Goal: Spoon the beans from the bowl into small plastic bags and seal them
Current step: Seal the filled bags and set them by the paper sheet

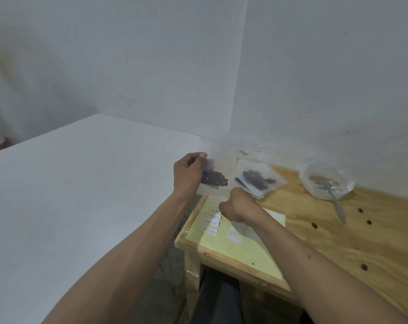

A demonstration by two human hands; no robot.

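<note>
The left hand (187,174) held a bag of beans (214,177) upright, fingers (202,155) pinching its left edge; the right hand (234,205) rested clenched on the bench (338,242) just below it, its contents unclear.

Both bare forearms reach forward from the lower edge of the view and converge over the near-left corner of the table (315,230). The left hand (188,174) is raised above that corner, back of the hand toward the camera, wrist nearly straight, its fingers curled round the left edge of a small bag (216,176), with one fingertip showing at the bag's upper edge. The right hand (235,204) sits lower, just right of the left hand and close over the table's near-left corner, wrist bent downward, fingers curled under; what they hold, if anything, is hidden. The right forearm crosses the table diagonally.
</note>
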